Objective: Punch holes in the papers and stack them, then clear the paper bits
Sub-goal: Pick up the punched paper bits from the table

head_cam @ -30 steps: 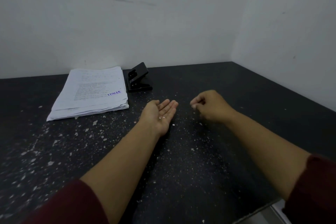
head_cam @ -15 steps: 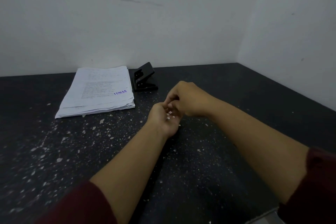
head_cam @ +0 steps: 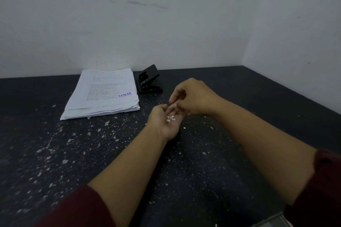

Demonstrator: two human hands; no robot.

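Starting on the left, the thick stack of white printed papers sits squared up near the back wall, with a purple stamp on the top sheet. Looks like the punching and stacking part is done and it's parked out of the way so the cleanup has room. Right beside its edge is the small black metal hole punch, lever up, nobody touching it.

Then the left hand lies palm up and flat-ish, fingers relaxed, basically being used as a little tray. A few tiny white paper bits sit in the palm. The right hand hovers just above those fingertips with its thumb and forefinger curled toward each other, like it's dropping something in. I can't tell whether there's a bit pinched between them right now, too small to see. My guess is they're picking bits up by hand and collecting them in the palm.

The dark speckled stone surface makes this annoying, since it's flecked with white all over and it's hard to say which flecks are paper and which are the stone. One pale dot just right of the palm looks like a loose bit. The surface runs into a corner of plain white walls with a few scuffs. Pretty dim in here.
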